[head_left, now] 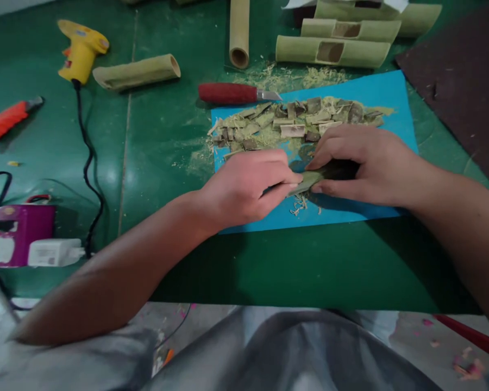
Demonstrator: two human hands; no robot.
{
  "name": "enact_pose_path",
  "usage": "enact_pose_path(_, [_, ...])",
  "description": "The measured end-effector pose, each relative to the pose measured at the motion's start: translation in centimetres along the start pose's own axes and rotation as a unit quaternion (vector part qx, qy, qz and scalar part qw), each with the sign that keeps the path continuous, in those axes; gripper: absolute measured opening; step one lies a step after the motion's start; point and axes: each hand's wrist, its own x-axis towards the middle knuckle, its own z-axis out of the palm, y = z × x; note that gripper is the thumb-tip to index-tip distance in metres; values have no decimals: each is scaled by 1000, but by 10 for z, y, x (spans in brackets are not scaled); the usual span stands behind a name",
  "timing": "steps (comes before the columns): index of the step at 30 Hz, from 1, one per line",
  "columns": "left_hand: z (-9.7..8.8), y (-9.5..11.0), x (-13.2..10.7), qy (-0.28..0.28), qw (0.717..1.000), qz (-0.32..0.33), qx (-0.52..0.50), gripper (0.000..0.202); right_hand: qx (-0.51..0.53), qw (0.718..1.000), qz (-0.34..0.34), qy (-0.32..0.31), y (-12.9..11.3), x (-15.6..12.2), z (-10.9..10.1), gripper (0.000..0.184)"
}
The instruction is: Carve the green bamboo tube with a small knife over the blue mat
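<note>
A small strip of green bamboo [309,179] is pinched between both hands, low over a blue sheet [252,220]. My left hand [255,184] is closed on its left end, fingertips pressed together. From the other side my right hand [362,163] grips it between thumb and curled fingers, hiding part of it. Behind the hands lies a heap of bamboo chips and shavings [292,130]. Just past the heap rests a red-handled carving knife [228,94], its blade pointing right. A few curled shavings [299,205] lie below my fingertips.
Cut bamboo tubes [289,50] with square openings lie at the back right. Two more tubes, one upright-looking [239,32] and one slanted [136,73], sit behind. At left are a yellow glue gun [81,51], an orange cutter [4,125] and a purple power box [22,233].
</note>
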Motion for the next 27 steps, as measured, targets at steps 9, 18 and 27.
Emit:
enact_pose_path(9, [-4, 1, -1, -19, 1000, -20, 13, 19, 1, 1000, 12, -5, 0, 0, -1, 17])
enact_pose_path(18, [-2, -1, -2, -12, 1000, -14, 4, 17, -10, 1000, 11, -4, 1, -1, 0, 19])
enact_pose_path(27, [-3, 0, -1, -15, 999, -38, -7, 16, -14, 1000, 3, 5, 1, -1, 1, 23])
